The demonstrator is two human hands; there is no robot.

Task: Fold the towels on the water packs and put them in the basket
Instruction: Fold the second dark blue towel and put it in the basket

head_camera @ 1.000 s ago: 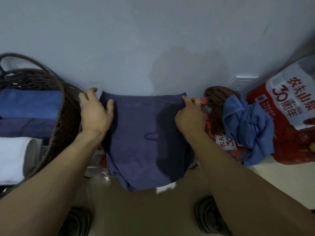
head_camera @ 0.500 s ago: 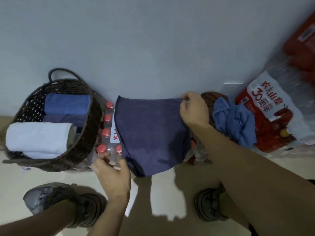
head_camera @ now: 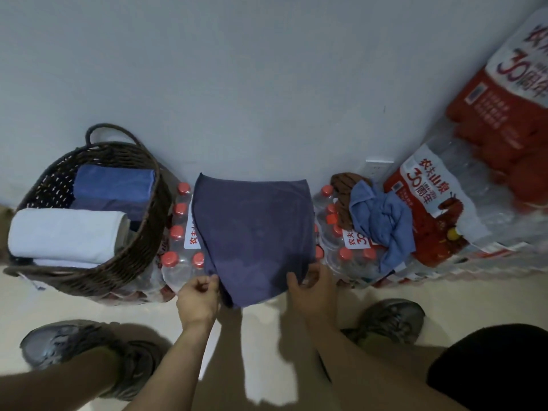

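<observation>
Two hands on the dark blue towel [head_camera: 252,232] spread over the water packs [head_camera: 178,247], left hand [head_camera: 198,301] pinching its near left corner, right hand [head_camera: 311,292] gripping the near right edge, wicker basket [head_camera: 89,280] just left, crumpled towels [head_camera: 381,221] right

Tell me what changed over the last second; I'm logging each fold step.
Both hands came off the dark blue towel's far corners to its near hanging edge: the left hand pinches the near left corner, the right hand grips the near right one. The towel stays spread on the water pack; the basket and crumpled towels are unchanged.
</observation>
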